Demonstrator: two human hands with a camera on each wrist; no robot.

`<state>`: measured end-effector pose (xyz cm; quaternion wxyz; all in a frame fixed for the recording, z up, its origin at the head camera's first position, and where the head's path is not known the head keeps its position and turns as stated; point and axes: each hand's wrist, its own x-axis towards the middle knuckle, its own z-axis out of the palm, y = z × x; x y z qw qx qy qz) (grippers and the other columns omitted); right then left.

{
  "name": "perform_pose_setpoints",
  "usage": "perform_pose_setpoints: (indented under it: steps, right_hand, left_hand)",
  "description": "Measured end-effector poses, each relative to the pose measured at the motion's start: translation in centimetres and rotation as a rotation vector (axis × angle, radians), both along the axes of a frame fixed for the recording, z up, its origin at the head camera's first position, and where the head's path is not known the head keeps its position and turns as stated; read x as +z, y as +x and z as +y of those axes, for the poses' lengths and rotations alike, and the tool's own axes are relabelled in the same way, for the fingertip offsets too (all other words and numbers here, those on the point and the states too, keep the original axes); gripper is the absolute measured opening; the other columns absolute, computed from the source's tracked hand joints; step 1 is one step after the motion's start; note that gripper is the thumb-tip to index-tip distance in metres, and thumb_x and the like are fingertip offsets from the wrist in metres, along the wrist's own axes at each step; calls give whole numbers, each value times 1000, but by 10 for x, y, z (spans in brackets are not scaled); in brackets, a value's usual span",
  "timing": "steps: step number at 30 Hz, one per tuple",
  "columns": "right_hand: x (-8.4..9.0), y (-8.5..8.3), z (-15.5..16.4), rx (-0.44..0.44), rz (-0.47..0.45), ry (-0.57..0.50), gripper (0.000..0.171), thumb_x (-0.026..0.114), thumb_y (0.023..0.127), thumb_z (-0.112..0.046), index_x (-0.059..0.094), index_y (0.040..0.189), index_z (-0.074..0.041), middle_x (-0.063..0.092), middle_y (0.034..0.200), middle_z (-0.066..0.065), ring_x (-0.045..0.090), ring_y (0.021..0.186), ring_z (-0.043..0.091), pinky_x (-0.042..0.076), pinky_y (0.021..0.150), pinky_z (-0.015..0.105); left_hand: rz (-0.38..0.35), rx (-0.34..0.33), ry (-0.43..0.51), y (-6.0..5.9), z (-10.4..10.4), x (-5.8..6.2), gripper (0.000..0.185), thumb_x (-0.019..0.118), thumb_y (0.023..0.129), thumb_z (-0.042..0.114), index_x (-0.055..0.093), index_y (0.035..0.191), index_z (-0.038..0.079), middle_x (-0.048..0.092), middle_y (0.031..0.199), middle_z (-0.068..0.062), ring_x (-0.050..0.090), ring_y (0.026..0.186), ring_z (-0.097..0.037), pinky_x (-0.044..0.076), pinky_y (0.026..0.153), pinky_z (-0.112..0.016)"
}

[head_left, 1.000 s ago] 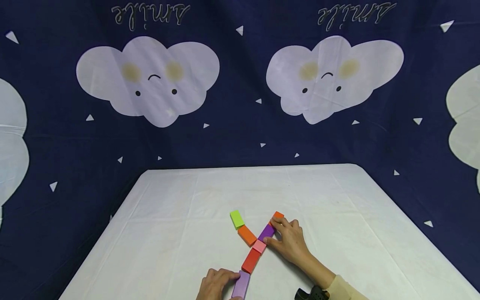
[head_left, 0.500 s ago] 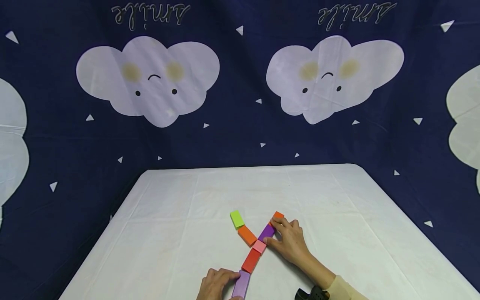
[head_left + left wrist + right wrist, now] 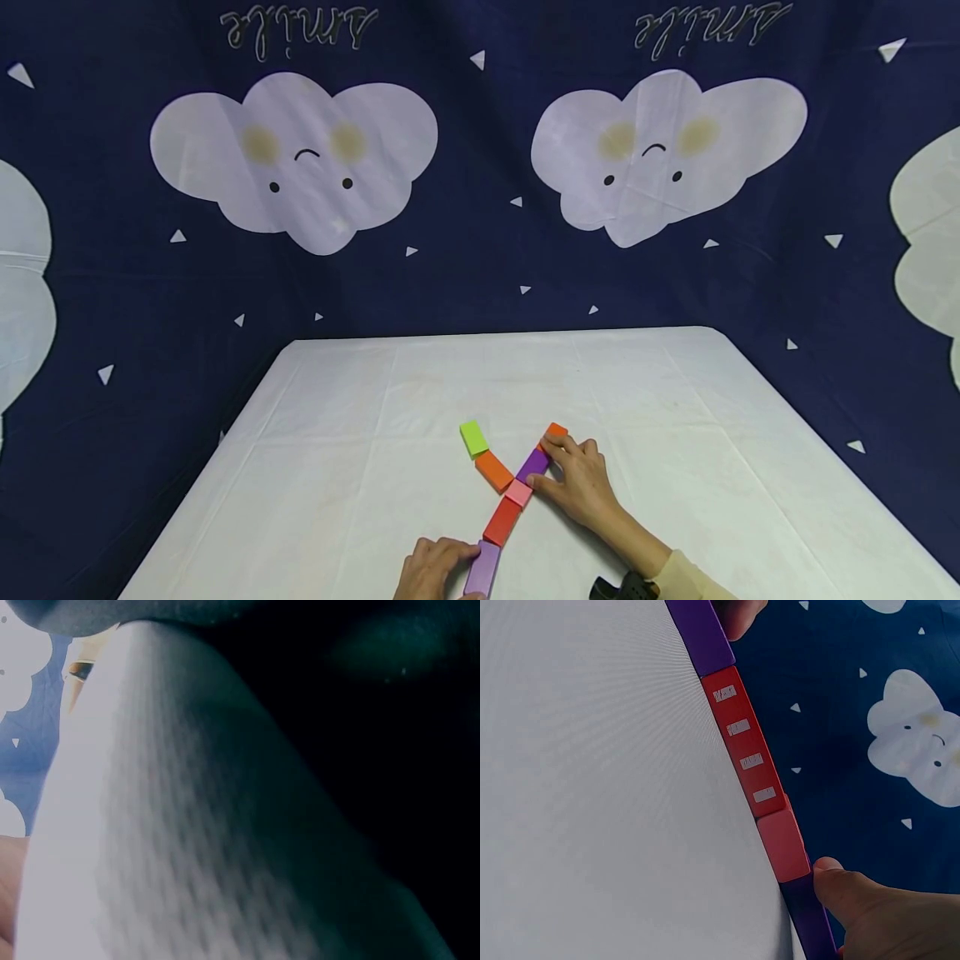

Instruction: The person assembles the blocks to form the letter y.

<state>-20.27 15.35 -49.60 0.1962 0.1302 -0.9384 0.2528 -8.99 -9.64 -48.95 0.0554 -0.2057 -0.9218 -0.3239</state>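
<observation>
My left hand [image 3: 431, 569] curls round a lavender block [image 3: 482, 571] at the front of a Y-shaped row on the table, a fingertip at its far end and the thumb low at the near one. A red block [image 3: 502, 522] and a small pink block [image 3: 518, 493] carry the row on to the fork. On the right branch my right hand [image 3: 581, 483] spans a purple block [image 3: 533, 465], thumb at its near end, index finger by the orange block [image 3: 556, 430] beyond. In the right wrist view that thumb [image 3: 832, 881] touches the purple block's side.
The left branch has another orange block [image 3: 494, 472] and a lime green block [image 3: 473, 438]. White cloth covers the table [image 3: 337, 467]; behind hangs a dark blue curtain [image 3: 480, 167] with clouds. The left wrist view is mostly dark and blocked.
</observation>
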Motion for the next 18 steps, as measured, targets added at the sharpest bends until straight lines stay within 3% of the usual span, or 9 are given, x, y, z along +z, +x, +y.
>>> perform_pose_setpoints:
  steps: [10, 15, 18]
  right_hand:
    - [0, 0, 0, 10, -1, -3, 62, 79, 68, -43, 66, 118, -8, 63, 120, 2, 38, 81, 16, 29, 71, 31]
    - [0, 1, 2, 6, -6, 2, 62, 79, 68, -43, 66, 118, -9, 63, 120, 1, 39, 81, 18, 29, 71, 31]
    - [1, 1, 3, 0, 0, 6, 61, 79, 68, -43, 67, 118, -9, 63, 119, 1, 39, 82, 18, 29, 71, 31]
  left_hand:
    - [5, 14, 1, 3, 0, 2, 46, 66, 78, 55, 66, 108, 19, 62, 99, 8, 37, 84, 0, 28, 66, -23]
    - [-35, 45, 33, 0, -2, 16, 41, 68, 80, 45, 64, 112, 19, 61, 100, 8, 38, 88, -2, 34, 72, -28]
    - [32, 88, 55, -6, -3, 24, 35, 68, 82, 37, 66, 111, 18, 64, 101, 8, 41, 89, -2, 35, 75, -28]
